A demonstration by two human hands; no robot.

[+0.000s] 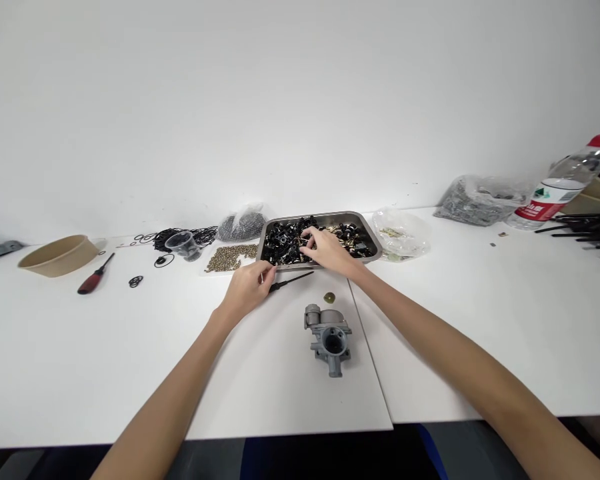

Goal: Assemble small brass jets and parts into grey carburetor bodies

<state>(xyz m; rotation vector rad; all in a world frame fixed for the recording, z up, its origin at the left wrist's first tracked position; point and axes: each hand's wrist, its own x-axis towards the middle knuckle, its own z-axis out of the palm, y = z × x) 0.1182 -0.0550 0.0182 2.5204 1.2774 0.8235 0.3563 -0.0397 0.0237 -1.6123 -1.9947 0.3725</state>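
My right hand [329, 251] reaches over the front rim of a metal tray [373, 235], fingers bent into the heap of small black and brass parts [283, 240]. Its fingertips come together among them; what they pinch is too small to tell. By the tray's front left corner, my left hand [249, 287] is closed, thumb against fingers, over something I cannot make out. A thin black tool [291, 280] lies beside it, its near end partly hidden by the hand. Closer to me, a grey carburetor [331, 341] stands on the table, with a small olive-green round piece [329, 297] behind it.
Left of the tray are brass pieces [225, 259], a plastic cup [184, 245], black rings [136, 281], a red-handled screwdriver [94, 277] and a paper bowl [55, 259]. To the right are plastic bags [403, 233] and a bottle [555, 193]. A table seam [367, 347] runs beside the carburetor.
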